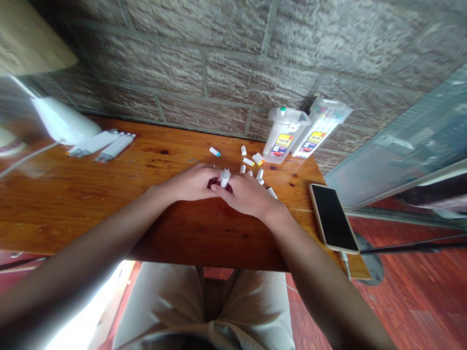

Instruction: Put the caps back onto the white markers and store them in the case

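A white marker (225, 178) points upward between my two hands above the desk. My right hand (248, 193) is closed round it, with the thumb along its near side. Against the marker's left side my left hand (195, 183) is curled; its fingertips are hidden, so what they grip does not show. Just beyond my right hand lie several loose white caps (243, 150), some with yellow or orange ends. One cap with a blue end (215, 151) rests apart, farther left. A dark-ended cap (272, 192) lies right of my right hand.
Two clear plastic marker cases (283, 138) stand against the stone wall (226, 73). Several grey-white markers (116, 147) lie by a white lamp base (63, 119) at left. A phone (333, 218) with a cable lies at the wooden desk's (160, 167) right edge.
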